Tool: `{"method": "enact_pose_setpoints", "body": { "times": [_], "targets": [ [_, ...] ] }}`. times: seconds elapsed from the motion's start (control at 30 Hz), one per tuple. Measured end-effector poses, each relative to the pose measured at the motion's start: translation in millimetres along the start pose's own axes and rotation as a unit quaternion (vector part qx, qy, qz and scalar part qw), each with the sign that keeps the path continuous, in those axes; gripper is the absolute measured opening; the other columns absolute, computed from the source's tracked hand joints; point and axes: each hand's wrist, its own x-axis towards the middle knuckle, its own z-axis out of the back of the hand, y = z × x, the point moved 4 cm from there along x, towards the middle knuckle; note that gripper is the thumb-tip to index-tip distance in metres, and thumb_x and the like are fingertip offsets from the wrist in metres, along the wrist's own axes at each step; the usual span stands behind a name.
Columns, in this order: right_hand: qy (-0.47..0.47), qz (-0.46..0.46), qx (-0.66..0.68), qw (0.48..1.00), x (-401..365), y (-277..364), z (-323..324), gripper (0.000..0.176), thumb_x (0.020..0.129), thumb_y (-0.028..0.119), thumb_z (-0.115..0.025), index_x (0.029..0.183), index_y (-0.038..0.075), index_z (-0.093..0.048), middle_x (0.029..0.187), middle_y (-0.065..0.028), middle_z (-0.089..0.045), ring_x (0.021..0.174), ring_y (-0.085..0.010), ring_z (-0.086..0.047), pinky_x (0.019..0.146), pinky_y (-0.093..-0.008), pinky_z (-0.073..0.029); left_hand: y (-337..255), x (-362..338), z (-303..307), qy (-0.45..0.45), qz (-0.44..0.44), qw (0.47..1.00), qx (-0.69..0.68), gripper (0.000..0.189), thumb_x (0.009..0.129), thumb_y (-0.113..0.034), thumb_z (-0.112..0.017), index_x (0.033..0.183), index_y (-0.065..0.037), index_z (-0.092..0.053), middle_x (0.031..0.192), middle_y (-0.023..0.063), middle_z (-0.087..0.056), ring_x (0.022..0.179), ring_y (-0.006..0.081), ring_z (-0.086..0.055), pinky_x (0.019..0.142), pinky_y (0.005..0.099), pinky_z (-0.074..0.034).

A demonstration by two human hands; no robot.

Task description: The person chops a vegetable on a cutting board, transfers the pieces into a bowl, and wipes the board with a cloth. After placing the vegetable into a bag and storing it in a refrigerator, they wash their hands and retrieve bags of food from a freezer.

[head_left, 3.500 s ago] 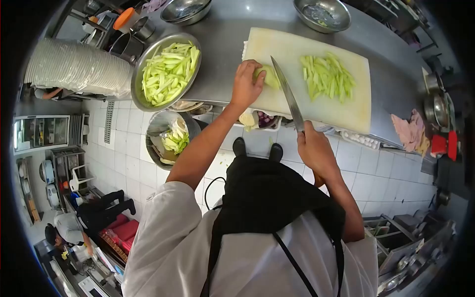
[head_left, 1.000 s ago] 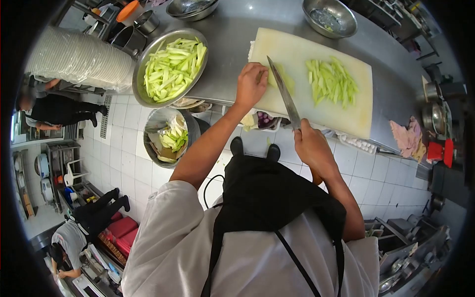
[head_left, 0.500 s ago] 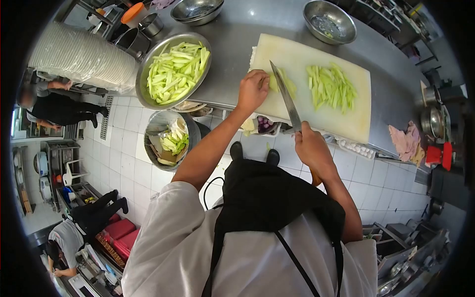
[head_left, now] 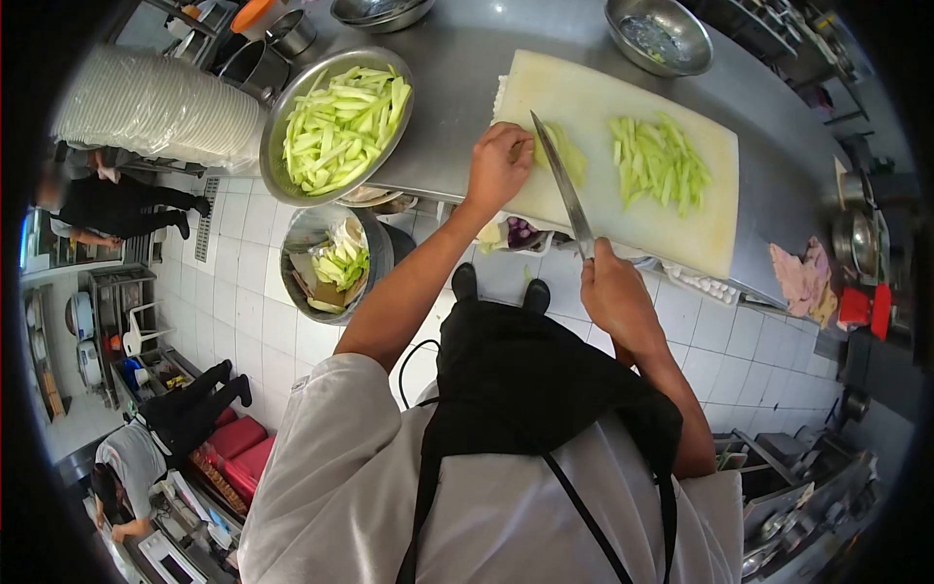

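At the steel table (head_left: 457,88), I work at a white cutting board (head_left: 642,229) set along the near edge. To its left, at the same edge, a wide metal bowl (head_left: 275,117) is already heaped with pale green strips (head_left: 341,122), by my reckoning the greater part of the job. A smaller pile of cut strips (head_left: 660,161) lies toward the board's far right corner, not yet moved to the bowl.

My left hand (head_left: 498,167), fingers curled, presses down on the last green piece (head_left: 566,156) at the board's left edge. My right hand (head_left: 613,297), off the table's near edge, is closed round the handle of the knife (head_left: 562,190). Its blade is angled across that piece. Only this small, partly sliced remnant appears left to cut; I see no whole vegetable waiting on the table.
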Motion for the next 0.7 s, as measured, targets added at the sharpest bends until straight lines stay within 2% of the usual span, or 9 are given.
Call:
{"method": "enact_pose_setpoints", "body": {
  "times": [0.1, 0.2, 0.37, 0.5, 0.6, 0.7],
  "targets": [
    [-0.026, 0.031, -0.025, 0.999, 15.3, -9.8, -23.0, 0.027, 0.096, 0.017, -0.046, 0.110, -0.007, -0.047, 0.087, -0.0349, -0.063, 0.089, -0.0513, -0.061, 0.082, -0.0567, -0.045, 0.3, -3.0, -2.1, 0.006, 0.003, 1.000, 0.015, 0.009, 0.081, -0.001, -0.068, 0.089, 0.003, -0.069, 0.093, 0.0135, -0.068, 0.079, 0.0261, -0.069, 0.070, 0.0327, -0.057],
    [-0.015, 0.008, -0.034, 0.999, 22.7, -12.5, -23.7, 0.032, 0.093, 0.015, -0.048, 0.116, -0.007, -0.048, 0.089, -0.0343, -0.064, 0.090, -0.0496, -0.062, 0.084, -0.0557, -0.048, -1.0, 0.9, 1.1, 0.007, -0.022, 0.998, 0.051, 0.008, 0.081, 0.001, -0.067, 0.089, 0.003, -0.069, 0.092, 0.0139, -0.068, 0.079, 0.0263, -0.068, 0.069, 0.0334, -0.057],
    [-0.028, 0.022, -0.004, 0.999, 4.2, -5.7, -4.1, 0.026, 0.097, 0.017, -0.047, 0.109, -0.006, -0.046, 0.083, -0.0335, -0.063, 0.086, -0.0518, -0.060, 0.081, -0.0570, -0.045, 3.4, -0.6, -0.8, -0.016, 0.004, 1.000, -0.018, 0.008, 0.082, 0.004, -0.064, 0.089, 0.005, -0.068, 0.092, 0.0144, -0.068, 0.077, 0.0258, -0.068, 0.066, 0.0327, -0.057],
    [-0.028, 0.018, 0.003, 0.999, -4.8, 4.5, 5.3, 0.024, 0.097, 0.018, -0.046, 0.107, -0.004, -0.046, 0.082, -0.0321, -0.063, 0.084, -0.0519, -0.059, 0.078, -0.0573, -0.044, 3.3, 0.2, 0.7, -0.026, 0.014, 0.999, -0.022, 0.009, 0.082, 0.005, -0.062, 0.089, 0.005, -0.068, 0.093, 0.0141, -0.068, 0.076, 0.0251, -0.067, 0.066, 0.0311, -0.057],
    [-0.023, 0.019, -0.002, 1.000, -4.5, 6.5, 4.2, 0.024, 0.097, 0.018, -0.046, 0.108, -0.005, -0.047, 0.083, -0.0326, -0.062, 0.084, -0.0518, -0.059, 0.078, -0.0571, -0.043, 1.6, -1.2, 2.3, -0.031, 0.026, 0.998, -0.041, 0.008, 0.082, 0.005, -0.062, 0.088, 0.005, -0.067, 0.093, 0.0138, -0.067, 0.076, 0.0247, -0.067, 0.066, 0.0307, -0.057],
    [-0.040, 0.038, -0.011, 0.998, -5.7, 8.7, 3.3, 0.022, 0.093, 0.014, -0.048, 0.106, -0.005, -0.049, 0.079, -0.0311, -0.064, 0.081, -0.0500, -0.062, 0.078, -0.0559, -0.047, 1.9, -1.4, 3.1, -0.030, 0.031, 0.998, -0.034, 0.008, 0.082, 0.005, -0.062, 0.088, 0.005, -0.067, 0.093, 0.0137, -0.067, 0.076, 0.0246, -0.067, 0.066, 0.0306, -0.056]
  ]
}}
